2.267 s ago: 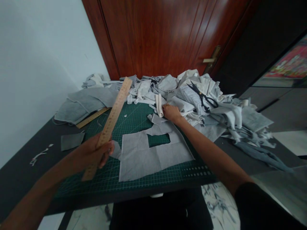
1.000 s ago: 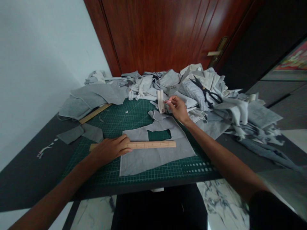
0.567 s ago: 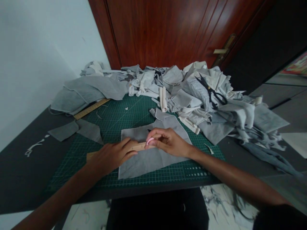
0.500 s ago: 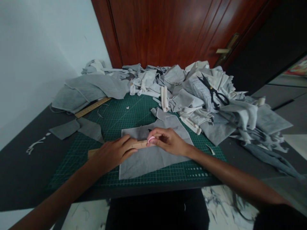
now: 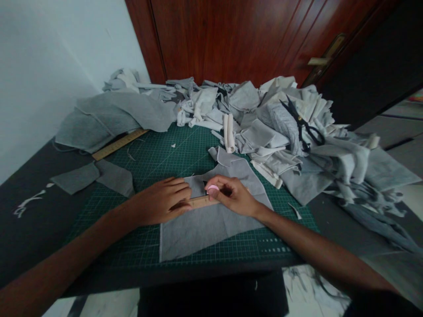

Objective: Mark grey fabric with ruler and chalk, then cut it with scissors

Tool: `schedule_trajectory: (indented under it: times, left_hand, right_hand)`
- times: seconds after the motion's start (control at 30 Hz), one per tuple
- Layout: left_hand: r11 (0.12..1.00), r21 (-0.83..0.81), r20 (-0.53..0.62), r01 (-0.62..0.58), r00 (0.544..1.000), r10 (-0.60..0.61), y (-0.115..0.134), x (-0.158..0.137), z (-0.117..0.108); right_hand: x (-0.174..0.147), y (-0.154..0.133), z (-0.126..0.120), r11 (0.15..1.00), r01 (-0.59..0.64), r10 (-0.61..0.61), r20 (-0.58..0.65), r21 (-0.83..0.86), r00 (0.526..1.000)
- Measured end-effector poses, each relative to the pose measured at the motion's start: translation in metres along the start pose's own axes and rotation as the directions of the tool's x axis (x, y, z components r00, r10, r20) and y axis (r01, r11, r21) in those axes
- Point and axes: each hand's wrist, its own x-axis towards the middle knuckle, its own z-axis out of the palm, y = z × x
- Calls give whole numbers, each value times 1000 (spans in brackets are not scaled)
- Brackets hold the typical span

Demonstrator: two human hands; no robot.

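Note:
My left hand (image 5: 161, 200) grips a wooden ruler (image 5: 200, 201), fingers on its far side and thumb along its near edge. The ruler lies across a grey fabric piece (image 5: 201, 233), and part of it is hidden under both hands. Just to the right, my right hand (image 5: 233, 196) pinches a small pink piece (image 5: 212, 189) that looks like tailor's chalk, held at the ruler's far edge. Beside these fingertips is a small dark spot I cannot make out. Under the fabric is a green cutting mat (image 5: 155, 165) with a printed grid.
A big heap of grey and white fabric scraps (image 5: 244, 99) fills the back and right. Black scissors (image 5: 302, 123) rest on it. On the left lie a second wooden ruler (image 5: 120, 143), folded grey cloth (image 5: 99, 114) and cut pieces (image 5: 114, 176). A wooden door (image 5: 224, 39) stands behind.
The ruler has shifted to the right across the fabric, its left end no longer showing past my left hand. My right hand still pinches the pink piece. The view has shifted slightly.

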Motion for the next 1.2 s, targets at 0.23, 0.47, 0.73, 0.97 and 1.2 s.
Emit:
schedule_trajectory:
  times: [0.23,0.47,0.73,0.97,1.2]
  left_hand:
    - [944,-307,-5,120,992,-128,-8,1,6]
    - [923,-367,-31,113,991,-134,-8,-3,8]
    - [902,-411,-4,135,989,-150,-7,-4,5]
    - [908,-396,18,135,990,-140,-6,-5,2]
    - [952,-291,-21,99,994,-110,-5,-5,3]
  right_hand:
    - [-16,-10,-15,994,93,-92,25,-60,995]
    - [-32,-19,1,943,299,-220,400,-144,890]
    - [-24,-18,-6,914,276,-164,351,-298,922]
    - [-21,-20,-5,918,223,-121,305,-327,945]
    - [-23,-14,-2,918,235,-147,275,-318,950]
